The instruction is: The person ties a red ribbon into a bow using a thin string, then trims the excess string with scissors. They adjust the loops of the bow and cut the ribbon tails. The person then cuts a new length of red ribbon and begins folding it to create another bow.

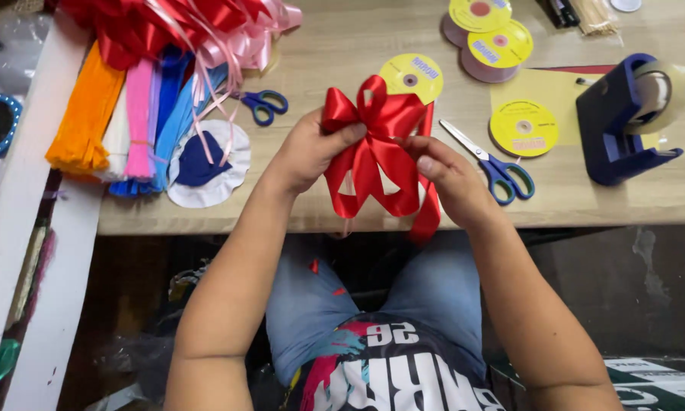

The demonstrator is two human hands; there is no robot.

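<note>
Pinching a red satin ribbon bow [373, 148] between both hands, I hold it just above the near edge of the wooden worktable [342, 46], over my lap. My left hand [308, 152] is closed on the bow's upper left loop, thumb pressed on the front of the satin. My right hand [449, 179] is closed at the knot and right side, thumb and fingertips nipped together on the ribbon, one tail hanging below it past the table edge. Satin like this looks light, soft and slick; I judge it would slide or lose shape if gripped by the loops, so the knot at the centre is the safest place to hold. Blue-handled scissors [498, 167] lie just right of my right hand, a second pair [262, 103] left of the bow. Yellow-labelled ribbon spools [411, 76] sit behind, a blue tape dispenser [624, 122] stands far right, and coloured paper strips [129, 122] lie at left.
</note>
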